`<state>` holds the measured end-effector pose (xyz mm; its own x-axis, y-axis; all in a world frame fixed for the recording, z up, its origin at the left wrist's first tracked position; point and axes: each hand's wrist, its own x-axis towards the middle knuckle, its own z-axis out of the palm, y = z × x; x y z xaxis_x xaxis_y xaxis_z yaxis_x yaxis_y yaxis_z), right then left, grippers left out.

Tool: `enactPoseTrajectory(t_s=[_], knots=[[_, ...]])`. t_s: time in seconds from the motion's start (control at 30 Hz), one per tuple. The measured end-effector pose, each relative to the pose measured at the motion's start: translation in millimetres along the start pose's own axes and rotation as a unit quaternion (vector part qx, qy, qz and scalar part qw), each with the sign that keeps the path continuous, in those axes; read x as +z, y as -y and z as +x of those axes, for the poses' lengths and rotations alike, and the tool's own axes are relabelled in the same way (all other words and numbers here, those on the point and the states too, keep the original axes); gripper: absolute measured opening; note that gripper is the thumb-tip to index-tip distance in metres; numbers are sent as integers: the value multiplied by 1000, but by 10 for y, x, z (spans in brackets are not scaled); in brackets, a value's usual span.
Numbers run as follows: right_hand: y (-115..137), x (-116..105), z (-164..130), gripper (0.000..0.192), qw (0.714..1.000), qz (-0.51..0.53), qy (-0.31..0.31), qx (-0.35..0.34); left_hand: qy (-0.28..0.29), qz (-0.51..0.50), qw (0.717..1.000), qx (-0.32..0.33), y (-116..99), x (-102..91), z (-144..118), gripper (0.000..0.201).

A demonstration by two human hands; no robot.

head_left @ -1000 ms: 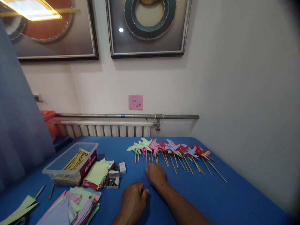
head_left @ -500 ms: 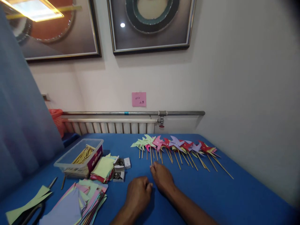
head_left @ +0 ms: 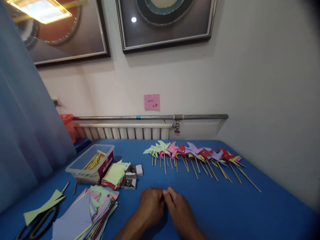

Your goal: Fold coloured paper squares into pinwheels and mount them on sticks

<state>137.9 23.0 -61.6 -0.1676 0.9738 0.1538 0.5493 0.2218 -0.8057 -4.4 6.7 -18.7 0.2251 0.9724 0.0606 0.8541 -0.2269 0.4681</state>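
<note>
Left hand (head_left: 151,206) and right hand (head_left: 180,210) meet, curled closed; cannot tell if pinching anything.
Pinwheels (head_left: 193,149) lie beyond, paper (head_left: 74,216) left of both hands, likely kept uncrushed yet reachable.

pinwheels (head_left: 192,149): multicoloured paper, flat, overlapping row along table's (head_left: 225,206) far edge
sticks (head_left: 165,165): toward near edge

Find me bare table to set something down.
Widest: the blue table right of the right hand, nearer than the pinwheels. A smaller patch lies between the left hand and the pinwheels. Left is crowded: paper, scissors, stick box.
</note>
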Motion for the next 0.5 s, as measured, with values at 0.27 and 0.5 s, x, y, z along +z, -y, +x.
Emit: enactPoseTrajectory(t_s=[0.27, 0.5], knots=[[41, 20, -19, 42, 1000, -20, -9, -11, -92, 133, 979, -122, 238, -398, 35, 32], [57, 14, -24, 45, 1000, -2, -2, -5, -174, 210, 910, -311, 833, -1035, -126, 37]])
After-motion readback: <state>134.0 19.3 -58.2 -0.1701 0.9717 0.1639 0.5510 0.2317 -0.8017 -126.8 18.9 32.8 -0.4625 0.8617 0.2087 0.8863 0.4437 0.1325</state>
